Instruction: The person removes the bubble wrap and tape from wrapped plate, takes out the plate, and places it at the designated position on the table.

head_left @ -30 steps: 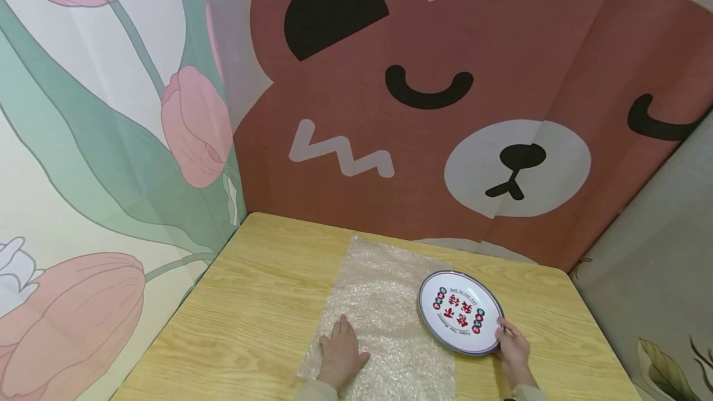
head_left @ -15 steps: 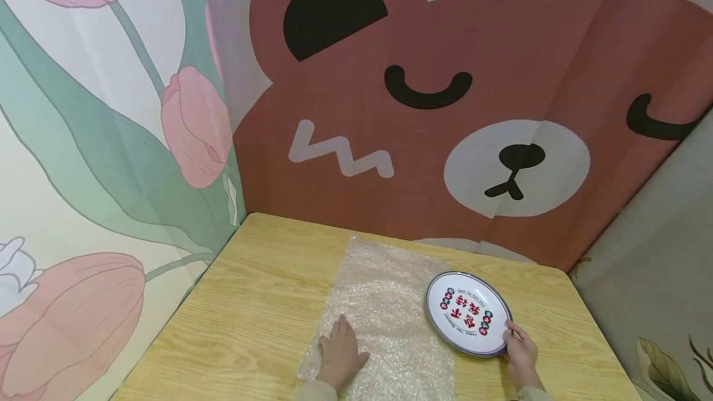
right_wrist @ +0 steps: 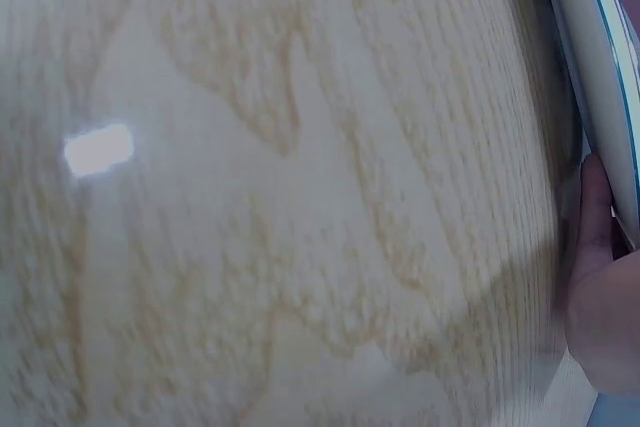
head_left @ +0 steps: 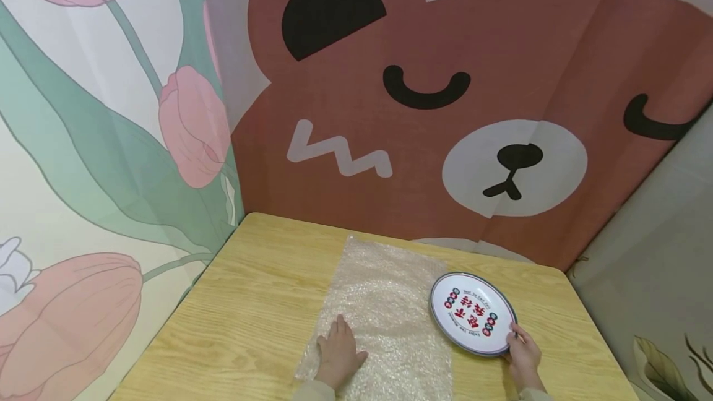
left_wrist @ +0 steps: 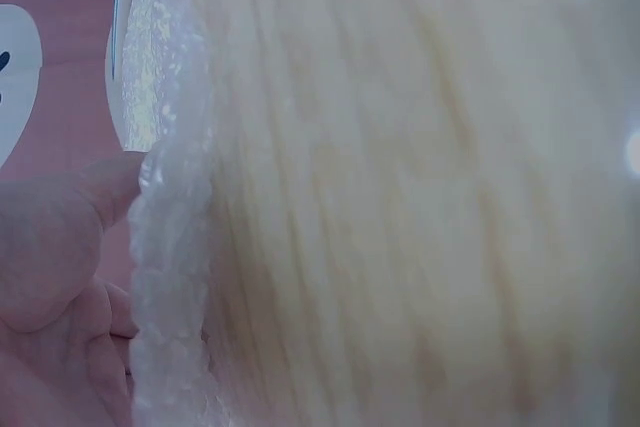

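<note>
A sheet of bubble wrap [head_left: 392, 302] lies flat on the wooden table [head_left: 262, 289]. My left hand [head_left: 338, 354] rests on its left part with the fingers extended. In the left wrist view that hand [left_wrist: 60, 257] appears beside the edge of the bubble wrap [left_wrist: 170, 277]. Over the sheet's right edge is a round white plate [head_left: 481, 299] with a blue rim and red and dark printing. My right hand [head_left: 525, 357] pinches the plate's right rim, thumb on top. The right wrist view catches the plate's underside [right_wrist: 600, 97] tilted off the table, with fingers [right_wrist: 597, 212] beneath it.
Behind the table hangs a cloth with a large brown bear [head_left: 345, 104]. A tulip-printed cloth [head_left: 122, 141] borders the left side, and a grey cloth [head_left: 663, 252] stands along the right.
My right hand and the plate have moved a little to the right, uncovering more of the bubble wrap. The left hand has stayed on the sheet.
</note>
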Demonstrator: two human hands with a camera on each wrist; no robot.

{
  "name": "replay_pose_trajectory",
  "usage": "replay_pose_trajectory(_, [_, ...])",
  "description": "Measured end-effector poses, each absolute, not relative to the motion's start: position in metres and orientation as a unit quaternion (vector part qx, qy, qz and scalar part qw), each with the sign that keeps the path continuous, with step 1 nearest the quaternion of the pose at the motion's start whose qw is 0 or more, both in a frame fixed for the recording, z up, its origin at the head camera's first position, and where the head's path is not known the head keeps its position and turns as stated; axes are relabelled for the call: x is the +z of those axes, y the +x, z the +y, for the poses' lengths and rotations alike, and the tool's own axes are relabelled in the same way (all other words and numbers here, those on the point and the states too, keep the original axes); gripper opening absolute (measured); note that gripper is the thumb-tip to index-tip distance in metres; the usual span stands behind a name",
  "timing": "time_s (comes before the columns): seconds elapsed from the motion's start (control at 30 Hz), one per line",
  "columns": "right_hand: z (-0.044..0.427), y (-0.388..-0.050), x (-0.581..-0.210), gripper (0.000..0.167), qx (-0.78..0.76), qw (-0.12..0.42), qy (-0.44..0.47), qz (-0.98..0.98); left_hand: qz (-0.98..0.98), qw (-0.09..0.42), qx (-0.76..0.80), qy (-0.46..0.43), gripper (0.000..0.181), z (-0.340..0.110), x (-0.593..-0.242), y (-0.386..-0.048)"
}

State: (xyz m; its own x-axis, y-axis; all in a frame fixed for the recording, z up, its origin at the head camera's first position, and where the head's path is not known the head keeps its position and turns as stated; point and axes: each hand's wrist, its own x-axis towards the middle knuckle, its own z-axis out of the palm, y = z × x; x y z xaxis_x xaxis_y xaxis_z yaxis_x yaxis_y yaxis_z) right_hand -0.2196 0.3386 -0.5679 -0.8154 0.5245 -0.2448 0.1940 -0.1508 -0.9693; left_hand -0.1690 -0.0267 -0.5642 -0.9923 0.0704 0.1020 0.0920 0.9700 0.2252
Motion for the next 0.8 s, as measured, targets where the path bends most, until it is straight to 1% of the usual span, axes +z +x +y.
replay_pose_trajectory(0.23, [0.34, -0.218, -0.57, 0.036, 0.714, 0.127, -0.294, -0.623, -0.991, 0.041, -0.127, -0.032, 0.081, -0.026, -0.562, -0.168])
replay_pose_trajectory(0.4, [0.342, -0.221, -0.575, 0.046, 0.718, 0.144, -0.305, -0.609, -0.991, 0.046, -0.119, -0.032, 0.081, -0.027, -0.564, -0.168])
replay_pose_trajectory(0.47, [0.343, -0.222, -0.577, 0.046, 0.716, 0.146, -0.31, -0.608, -0.991, 0.049, -0.118, -0.032, 0.081, -0.027, -0.564, -0.168])
replay_pose_trajectory(0.6, [0.345, -0.224, -0.578, 0.039, 0.71, 0.131, -0.324, -0.611, -0.991, 0.054, -0.115, -0.032, 0.081, -0.027, -0.564, -0.168])
replay_pose_trajectory(0.8, [0.344, -0.226, -0.574, 0.049, 0.704, 0.106, -0.342, -0.614, -0.992, 0.061, -0.108, -0.03, 0.081, -0.026, -0.563, -0.166])
